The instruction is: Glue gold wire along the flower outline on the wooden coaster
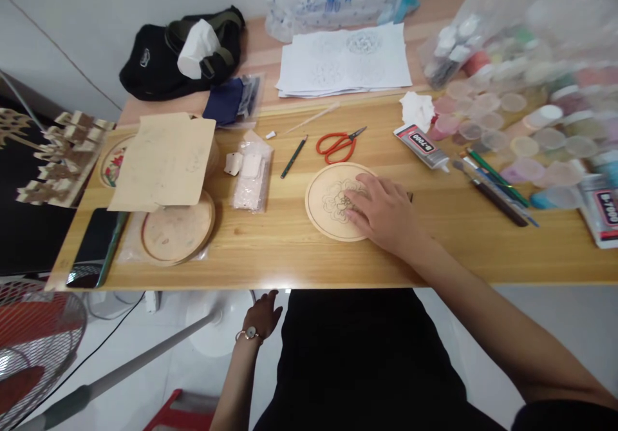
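Observation:
A round wooden disc [318,209] with a flower drawn in dark lines lies flat near the table's front edge. My right hand [386,212] rests on its right part, fingers spread over the drawing. Part of a dark object [410,196] shows beside that hand, mostly hidden. Below the table edge hangs my left hand [263,315], holding nothing, fingers apart, a watch on the wrist. Orange-handled scissors [338,145] lie just behind the disc, and a dark pencil [294,156] is to its left.
Left are a phone [96,247], a round wooden tray [205,225] and brown paper [159,160]. White sheets [338,64] and a black bag [154,60] lie at the back. Right are a glue tube [422,147], brushes [497,196] and several small pots [528,168]. A fan [38,334] stands lower left.

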The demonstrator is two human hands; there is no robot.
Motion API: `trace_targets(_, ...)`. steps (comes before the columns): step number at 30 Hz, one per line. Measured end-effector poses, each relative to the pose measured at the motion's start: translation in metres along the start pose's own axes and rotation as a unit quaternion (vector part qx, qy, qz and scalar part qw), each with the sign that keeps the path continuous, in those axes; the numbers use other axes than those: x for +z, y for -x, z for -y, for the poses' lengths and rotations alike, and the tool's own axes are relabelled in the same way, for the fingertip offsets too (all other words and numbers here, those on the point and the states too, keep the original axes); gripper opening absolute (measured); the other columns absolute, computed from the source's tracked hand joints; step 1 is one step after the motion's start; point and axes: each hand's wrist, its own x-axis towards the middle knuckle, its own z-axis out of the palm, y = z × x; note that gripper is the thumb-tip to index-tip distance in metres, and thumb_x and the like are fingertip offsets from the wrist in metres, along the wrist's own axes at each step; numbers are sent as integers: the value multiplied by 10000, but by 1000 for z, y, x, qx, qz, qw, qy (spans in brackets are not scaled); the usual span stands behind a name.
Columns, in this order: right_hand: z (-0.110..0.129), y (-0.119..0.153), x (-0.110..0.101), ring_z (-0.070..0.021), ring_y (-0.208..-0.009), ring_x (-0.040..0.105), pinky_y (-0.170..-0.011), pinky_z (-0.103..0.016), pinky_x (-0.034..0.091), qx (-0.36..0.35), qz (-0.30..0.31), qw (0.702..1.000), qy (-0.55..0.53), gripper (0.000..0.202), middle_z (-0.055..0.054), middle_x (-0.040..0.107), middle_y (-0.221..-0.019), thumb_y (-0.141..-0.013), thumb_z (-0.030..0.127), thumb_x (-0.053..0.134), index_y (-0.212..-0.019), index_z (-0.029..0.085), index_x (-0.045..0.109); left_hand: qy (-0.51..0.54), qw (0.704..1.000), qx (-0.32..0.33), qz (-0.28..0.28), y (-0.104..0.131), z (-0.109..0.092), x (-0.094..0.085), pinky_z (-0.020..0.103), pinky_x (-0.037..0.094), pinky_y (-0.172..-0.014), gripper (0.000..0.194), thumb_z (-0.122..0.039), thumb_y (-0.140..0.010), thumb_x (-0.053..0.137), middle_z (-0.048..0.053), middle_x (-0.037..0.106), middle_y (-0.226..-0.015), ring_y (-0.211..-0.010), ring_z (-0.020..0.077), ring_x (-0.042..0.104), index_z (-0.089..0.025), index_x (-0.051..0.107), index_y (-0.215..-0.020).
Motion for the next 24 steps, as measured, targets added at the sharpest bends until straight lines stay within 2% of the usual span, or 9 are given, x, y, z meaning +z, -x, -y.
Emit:
trace_targets(3, 1, 1, 2, -321, -1156, 503, -917, -465, 417, 12, -7, 1000, -10, 346, -144, 517, -1365, -930, 365, 470, -1172, 196, 650, -26, 1000, 9, 4, 1, 0, 2, 428, 528, -927, 340, -354, -931, 599, 84, 586, -1231, -1085, 215, 600, -174, 565, -1217)
trace_targets(7, 1, 4, 4, -299, -1170, 501, -941, -443, 414, 33, -31, 998, -33, 408, -151, 517, -1365, -926, 307, 443, -1292, 171, 560, -74, 997, 11, 9, 2, -2, 3, 435, 525, -934, 353, -355, -933, 594, 88, 578, -1247, -1096, 219, 596, -177, 555, -1236)
trace_targets(15, 3, 4, 3, -302, -1218, 474, -945, -446, 397, -33, -23, 999, 12, 367, -115, 504, -1407, -956, 343, 407, -1231, 245, 629, -165, 986, 20, 30, 6, -4, 5, 445, 530, -926, 375, -363, -935, 591, 92, 578, -1246, -1088, 222, 600, -162, 545, -1248)
trace_targets(24, 6, 1, 0, -283, -1215, 472, -939, -430, 381, -59, -39, 995, 66, 332, -119, 530, -1396, -950, 327, 444, -1175, 230, 667, -220, 974, 40, 28, 10, -8, 4, 438, 534, -918, 372, -367, -938, 586, 91, 581, -1239, -1080, 218, 603, -163, 546, -1246)
